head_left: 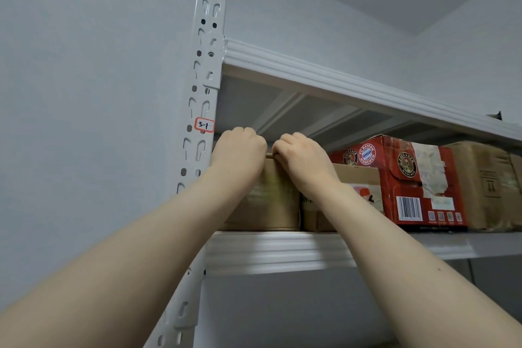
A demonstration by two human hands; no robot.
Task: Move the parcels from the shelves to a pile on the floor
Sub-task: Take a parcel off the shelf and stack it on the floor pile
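Note:
A taped brown cardboard parcel [271,200] stands at the left end of a high white metal shelf [282,251]. My left hand [238,150] and my right hand [299,157] are both raised to it, with fingers curled over its top front edge. The fingertips are hidden behind that edge. A second, lower brown parcel [358,178] sits just to its right, partly behind my right forearm. Further right stand a red printed carton [409,178] with a barcode and another brown box [491,186].
The perforated white upright [202,93] with a red-framed label [204,125] stands close to the left of my left hand. The shelf above [339,79] hangs low over the parcels. A grey wall fills the left side.

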